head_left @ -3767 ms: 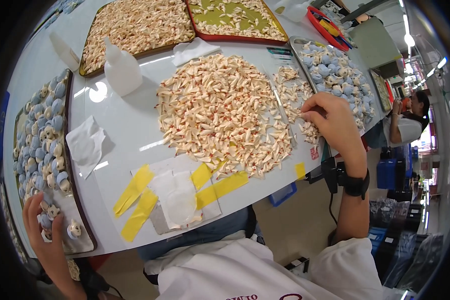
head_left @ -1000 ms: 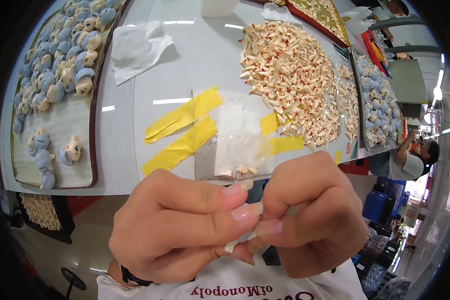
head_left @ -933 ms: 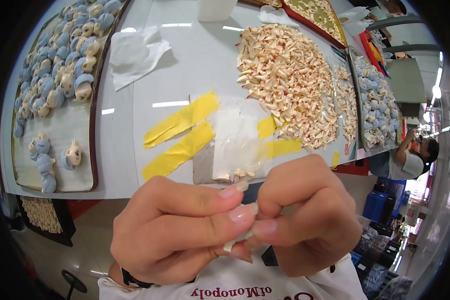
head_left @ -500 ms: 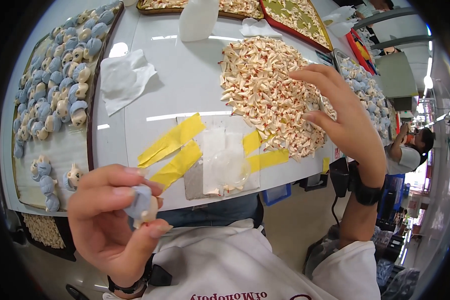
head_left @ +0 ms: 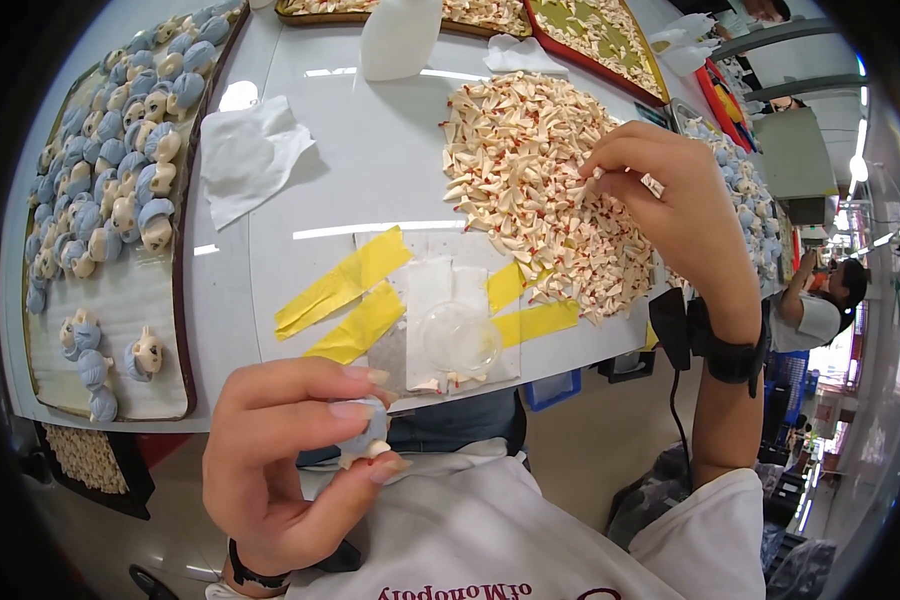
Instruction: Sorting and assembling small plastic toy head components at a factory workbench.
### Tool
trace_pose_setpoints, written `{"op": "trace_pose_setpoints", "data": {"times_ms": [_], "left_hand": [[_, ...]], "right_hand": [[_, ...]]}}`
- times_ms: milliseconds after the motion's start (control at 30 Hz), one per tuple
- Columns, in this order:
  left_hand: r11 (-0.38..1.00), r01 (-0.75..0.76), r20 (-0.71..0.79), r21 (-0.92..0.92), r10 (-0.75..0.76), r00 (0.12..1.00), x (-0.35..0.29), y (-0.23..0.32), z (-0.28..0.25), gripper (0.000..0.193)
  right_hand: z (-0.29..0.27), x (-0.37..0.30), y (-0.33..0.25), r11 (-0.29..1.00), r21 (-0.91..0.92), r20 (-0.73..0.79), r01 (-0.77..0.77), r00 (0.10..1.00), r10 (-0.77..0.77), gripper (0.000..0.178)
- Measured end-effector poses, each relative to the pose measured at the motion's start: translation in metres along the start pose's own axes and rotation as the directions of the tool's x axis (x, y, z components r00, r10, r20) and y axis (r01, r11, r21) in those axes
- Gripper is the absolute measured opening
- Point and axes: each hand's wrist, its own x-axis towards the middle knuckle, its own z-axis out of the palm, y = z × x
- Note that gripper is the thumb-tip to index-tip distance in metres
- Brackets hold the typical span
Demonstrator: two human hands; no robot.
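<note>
A: Your left hand (head_left: 290, 455) is gripping a small figurine head (head_left: 368, 440), blue on top and cream below, pinched between thumb and fingertips low in the frame, just off the near edge of the white table (head_left: 370, 170).

B: And the right?

A: Your right hand (head_left: 670, 205) is reaching over the pile of small cream pieces (head_left: 530, 170) at the upper right, wrist bent down, fingertips closing on one piece at the pile's right side. Whether that piece is already lifted free, I cannot tell.

B: So which step is this?

A: It looks like the fetching step: one hand is holding the head ready while the other is picking a part for it. The next move, as I judge it, is calling for a clean single-piece pick, then bringing both hands together near your chest (the left palm is already turning the head up toward you).

B: Anything near the left hand?

A: The clear shallow dish (head_left: 458, 338) is sitting on the pad taped down with yellow tape (head_left: 345, 285), just above your left fingers. Finished blue-and-cream heads are filling the tray (head_left: 110, 300) at the far left.
</note>
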Motion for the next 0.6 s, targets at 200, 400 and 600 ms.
{"op": "trace_pose_setpoints", "data": {"times_ms": [200,400,600], "left_hand": [[1.0,0.008,-0.02,0.021,-0.007,1.0,-0.002,-0.001,-0.002,0.036],[1.0,0.023,-0.023,0.01,-0.022,0.999,-0.002,-0.002,-0.003,0.036],[0.998,0.038,-0.005,0.046,-0.038,0.999,-0.001,0.002,-0.002,0.035]], "right_hand": [[0.001,-0.01,0.001,0.996,0.086,-0.17,-0.03,0.984,0.045,0.009],[-0.014,-0.037,-0.047,0.884,0.462,-0.296,-0.072,0.927,0.23,0.01],[-0.005,-0.055,-0.046,0.794,0.599,-0.332,-0.106,0.869,0.367,0.011]]}}
